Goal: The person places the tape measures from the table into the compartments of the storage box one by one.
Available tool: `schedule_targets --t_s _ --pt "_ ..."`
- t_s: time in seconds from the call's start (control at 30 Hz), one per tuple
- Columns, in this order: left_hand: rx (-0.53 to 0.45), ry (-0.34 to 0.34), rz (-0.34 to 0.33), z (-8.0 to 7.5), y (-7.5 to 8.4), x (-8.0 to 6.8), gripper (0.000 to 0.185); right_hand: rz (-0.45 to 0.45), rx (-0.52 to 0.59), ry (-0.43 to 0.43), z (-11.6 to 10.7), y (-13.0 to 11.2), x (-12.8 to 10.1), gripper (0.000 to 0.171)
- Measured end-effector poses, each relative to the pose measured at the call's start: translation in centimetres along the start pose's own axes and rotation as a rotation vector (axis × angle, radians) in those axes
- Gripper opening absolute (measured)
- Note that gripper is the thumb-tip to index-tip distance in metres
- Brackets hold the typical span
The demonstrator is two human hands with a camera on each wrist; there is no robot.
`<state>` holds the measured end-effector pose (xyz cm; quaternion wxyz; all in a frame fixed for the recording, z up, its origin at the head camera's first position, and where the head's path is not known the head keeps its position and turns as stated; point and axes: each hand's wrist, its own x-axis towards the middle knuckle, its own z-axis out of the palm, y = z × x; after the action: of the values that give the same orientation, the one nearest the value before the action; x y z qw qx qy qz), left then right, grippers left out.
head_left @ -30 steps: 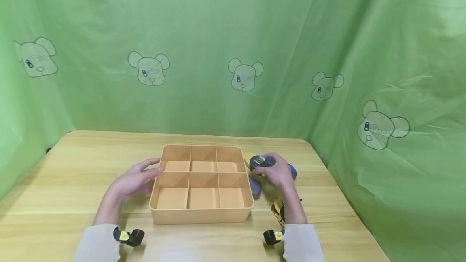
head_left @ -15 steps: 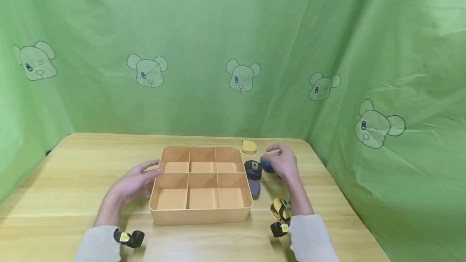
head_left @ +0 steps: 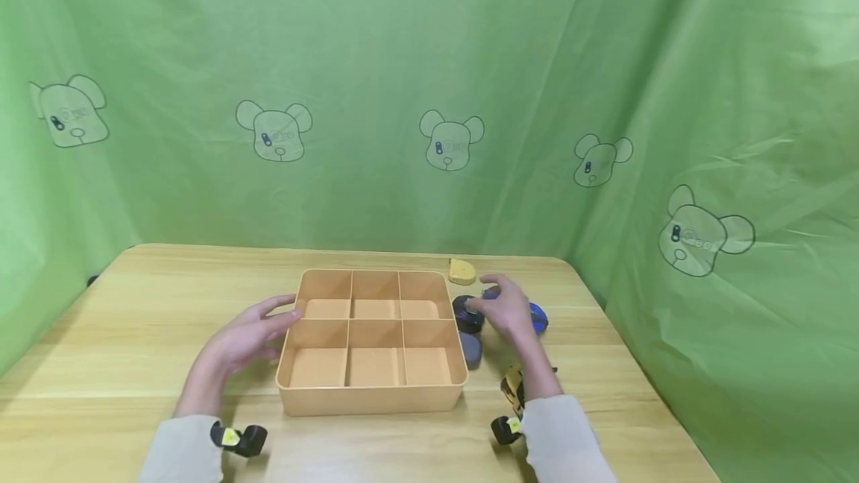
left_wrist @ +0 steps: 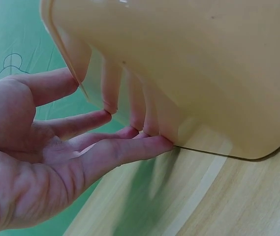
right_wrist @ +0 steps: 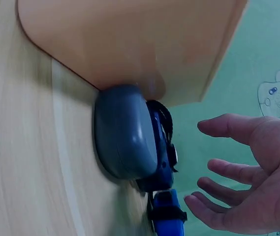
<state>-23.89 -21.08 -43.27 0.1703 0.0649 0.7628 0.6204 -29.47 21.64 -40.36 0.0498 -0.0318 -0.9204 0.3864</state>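
A peach-coloured box with compartments (head_left: 373,399) stands mid-table. My left hand (head_left: 247,334) is at its left wall; in the left wrist view the straight fingertips (left_wrist: 162,143) touch the wall low down and the thumb lies by the rim. Against the box's right side sits a dark tape measure (head_left: 467,319). Over its right edge hovers my right hand (head_left: 508,311), fingers apart and nothing in them, as the right wrist view shows. Blue tape measures (head_left: 539,317) lie partly hidden under and behind that hand. A smooth grey rounded object (right_wrist: 122,132) rests nearer me, beside the box.
Behind the dark tape measure, a small yellow D-shaped case (head_left: 461,272) lies near the table's far edge. A yellow-and-black tape measure (head_left: 513,386) sits by my right forearm, partly covered by it. Green curtains (head_left: 362,192) hang close behind and to the right of the table (head_left: 201,274).
My right hand let go of the dark tape measure beside the box, shifted right over a blue one, then came back left empty. The left hand stayed at the box.
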Motion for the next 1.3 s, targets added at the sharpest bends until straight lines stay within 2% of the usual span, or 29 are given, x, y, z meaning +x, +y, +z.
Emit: schedule_targets --t_s 0.23,0.5,0.9,1.3 --pt "-0.011 -0.002 0.0 0.1 0.0 0.1 0.08 -0.013 -0.033 -0.042 0.9 -0.3 0.2 0.073" --pt "-0.016 -0.003 0.001 0.2 0.2 0.2 0.082 -0.025 -0.083 -0.07 1.7 0.0 0.5 0.074" --pt "-0.023 0.001 -0.001 -0.1 0.2 0.3 0.076 0.021 -0.169 -0.126 2.6 -0.1 0.8 0.079" --pt "-0.032 0.002 -0.004 -0.1 0.2 0.1 0.078 -0.004 -0.198 -0.146 3.2 0.3 0.8 0.073"
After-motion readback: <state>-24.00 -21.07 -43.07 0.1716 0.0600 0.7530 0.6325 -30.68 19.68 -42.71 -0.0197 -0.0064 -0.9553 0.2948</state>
